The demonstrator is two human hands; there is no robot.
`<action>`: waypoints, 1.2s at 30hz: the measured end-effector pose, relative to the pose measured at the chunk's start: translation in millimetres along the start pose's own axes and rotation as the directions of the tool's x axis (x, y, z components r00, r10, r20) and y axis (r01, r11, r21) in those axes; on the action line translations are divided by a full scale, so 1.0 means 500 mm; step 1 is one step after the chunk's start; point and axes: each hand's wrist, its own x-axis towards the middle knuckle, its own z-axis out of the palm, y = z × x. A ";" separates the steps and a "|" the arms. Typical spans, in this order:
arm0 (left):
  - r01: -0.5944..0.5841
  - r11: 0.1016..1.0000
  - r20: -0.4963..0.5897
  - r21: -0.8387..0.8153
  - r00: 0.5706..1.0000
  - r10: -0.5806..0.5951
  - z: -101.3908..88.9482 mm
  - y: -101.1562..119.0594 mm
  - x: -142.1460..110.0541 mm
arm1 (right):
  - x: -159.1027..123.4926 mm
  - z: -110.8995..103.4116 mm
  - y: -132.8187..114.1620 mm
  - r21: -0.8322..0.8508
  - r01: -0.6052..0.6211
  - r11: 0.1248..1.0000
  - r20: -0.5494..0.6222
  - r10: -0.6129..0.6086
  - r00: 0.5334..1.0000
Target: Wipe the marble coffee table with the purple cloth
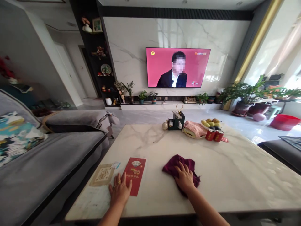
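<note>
My right hand (184, 177) presses flat on a dark maroon cloth (175, 163) spread on the white marble table (235, 175). My left hand (119, 190) lies flat on the table with fingers apart, its fingertips touching the lower edge of a red envelope (135, 174). A beige card with a square pattern (102, 174) lies just left of the left hand.
At the table's far side stand a dark holder (176, 121), a pink cloth on a tray (194, 128), a fruit plate (210, 123) and two red cans (214, 135). A grey sofa (47, 163) runs along the left. Behind are a wall TV (178, 67), potted plants and a red basin (284, 121).
</note>
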 end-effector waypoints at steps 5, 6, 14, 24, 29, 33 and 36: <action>0.001 1.000 0.005 0.012 1.000 -0.001 -0.006 0.002 -0.001 | -0.163 0.022 0.089 -0.036 -0.019 0.999 0.047 0.021 0.999; -0.002 1.000 0.006 0.017 1.000 0.001 -0.007 0.003 0.001 | -0.181 0.026 0.100 -0.036 -0.025 0.999 0.052 0.027 0.998; 0.001 0.990 -0.018 0.143 1.000 0.001 0.006 0.002 0.011 | -0.111 0.028 0.134 0.013 -0.045 0.999 -0.027 0.045 0.999; 0.019 0.967 -0.019 0.253 1.000 -0.015 0.023 0.004 0.022 | 0.217 -0.072 0.159 -0.004 -0.241 0.971 -0.067 0.240 0.968; 0.019 0.956 -0.013 0.291 1.000 -0.016 0.029 0.002 0.027 | 0.324 -0.111 0.207 -0.011 -0.275 0.961 -0.059 0.274 0.960; 0.014 0.964 -0.021 0.264 1.000 -0.009 0.054 -0.009 0.037 | 0.333 -0.124 0.222 -0.010 -0.270 0.963 -0.065 0.269 0.961; 0.024 0.982 -0.104 0.189 0.995 -0.005 0.080 -0.021 0.052 | 0.278 -0.119 0.234 -0.012 -0.254 0.967 -0.072 0.252 0.965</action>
